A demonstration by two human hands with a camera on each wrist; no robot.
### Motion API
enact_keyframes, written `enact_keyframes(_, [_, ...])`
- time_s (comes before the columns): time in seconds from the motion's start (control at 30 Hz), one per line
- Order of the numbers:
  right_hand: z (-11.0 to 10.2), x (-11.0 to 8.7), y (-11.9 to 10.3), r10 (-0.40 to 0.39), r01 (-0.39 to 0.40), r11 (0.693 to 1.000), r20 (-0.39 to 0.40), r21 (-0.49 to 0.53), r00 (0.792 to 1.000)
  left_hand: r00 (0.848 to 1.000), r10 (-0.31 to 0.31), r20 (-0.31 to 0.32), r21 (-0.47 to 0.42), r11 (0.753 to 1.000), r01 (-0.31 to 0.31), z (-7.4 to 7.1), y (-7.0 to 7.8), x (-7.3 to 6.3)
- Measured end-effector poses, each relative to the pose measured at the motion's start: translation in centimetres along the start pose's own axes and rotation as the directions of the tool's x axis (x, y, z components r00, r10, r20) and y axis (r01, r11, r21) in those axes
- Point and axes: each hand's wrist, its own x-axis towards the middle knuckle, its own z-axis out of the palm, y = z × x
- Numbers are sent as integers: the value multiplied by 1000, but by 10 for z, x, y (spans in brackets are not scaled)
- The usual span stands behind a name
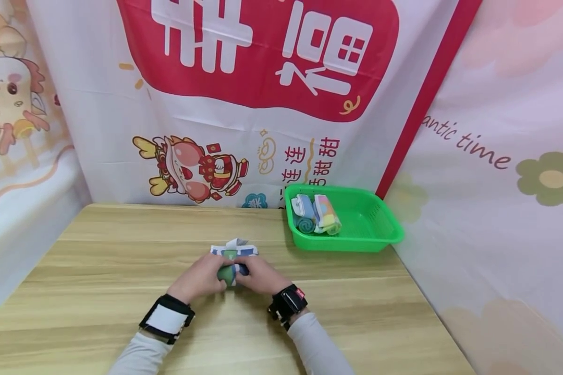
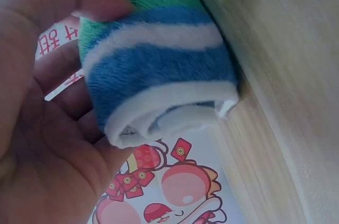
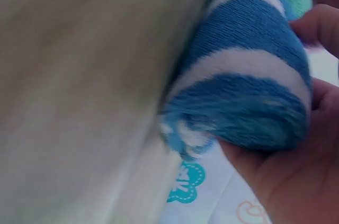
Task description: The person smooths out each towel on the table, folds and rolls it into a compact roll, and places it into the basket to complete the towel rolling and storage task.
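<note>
A small towel (image 1: 227, 275) with green, blue and white stripes is partly rolled up at the middle of the table, with a flat end spread beyond the hands. My left hand (image 1: 202, 278) grips one side of the roll. In the left wrist view its thumb lies on the green part of the towel (image 2: 159, 49), and the white-edged coil shows at the end. From the other side my right hand (image 1: 262, 275) holds the roll, fingers bent around the blue and white end of the towel (image 3: 243, 70). The thumbs almost meet over the middle.
A green plastic basket (image 1: 344, 244) stands at the back right of the wooden table (image 1: 122, 250). Inside it, at the left, lie a blue rolled towel (image 1: 304, 211) and a multicoloured rolled towel (image 1: 327, 213). Printed cloth (image 1: 108, 130) hangs behind the table and along both sides.
</note>
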Motion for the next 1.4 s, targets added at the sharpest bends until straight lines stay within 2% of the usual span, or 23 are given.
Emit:
enact_keyframes(0.1, [-4, 0, -5, -12, 12, 1000, -4, -3, 1000, 1000, 4, 18, -28, 1000, -3, -2, -2, -1])
enact_keyframes(0.17, [-8, -1, -12, -16, 13, 997, -40, -74, 999, 999, -6, 37, -50, 999, 8, -3, -3, -1])
enact_keyframes(0.3, [-15, -4, -25, -74, 56, 971, -69, -233, 995, 995, -64, 77, -85, 994, 70, -4, -7, 0])
enact_keyframes(0.4, [-13, -5, -25, -101, 87, 961, -41, -264, 994, 990, -105, 94, -100, 988, 115, -3, -8, 1])
enact_keyframes(0.5, [-6, -4, -21, -79, 65, 961, -43, -269, 996, 993, -100, 55, -66, 992, 104, -5, -8, -1])
enact_keyframes(0.63, [4, -2, -16, -82, 53, 937, -71, -346, 994, 998, -41, -43, -4, 999, 41, -10, -3, -4])
enact_keyframes(0.7, [7, -2, -15, -89, 51, 920, -79, -388, 993, 998, -23, -58, 2, 1000, 23, -14, 1, -6])
enact_keyframes(0.77, [8, -2, -14, -84, 44, 910, -79, -413, 993, 999, -22, -47, 4, 1000, 22, -16, 4, -7])
enact_keyframes(0.87, [7, -3, -14, -68, 31, 911, -77, -412, 995, 999, -28, -15, 11, 1000, 28, -18, 8, -7])
enact_keyframes(0.97, [7, -3, -12, -64, 36, 931, -67, -363, 996, 999, -32, 0, 14, 999, 32, -17, 10, -7])
enact_keyframes(1.1, [8, -3, -8, -42, 31, 977, -49, -212, 998, 999, -39, 18, 13, 999, 39, -14, 12, -8])
enact_keyframes(1.23, [8, -2, -7, 10, -12, 996, -27, -87, 1000, 999, -22, 44, 22, 1000, 21, -11, 11, -9])
enact_keyframes(1.3, [6, -2, -7, 25, -27, 997, -25, -73, 999, 998, -13, 62, 10, 1000, 12, -9, 11, -8])
enact_keyframes(1.4, [2, -4, -9, 29, -37, 991, -61, -127, 998, 996, 7, 84, -29, 1000, -5, -8, 9, -6])
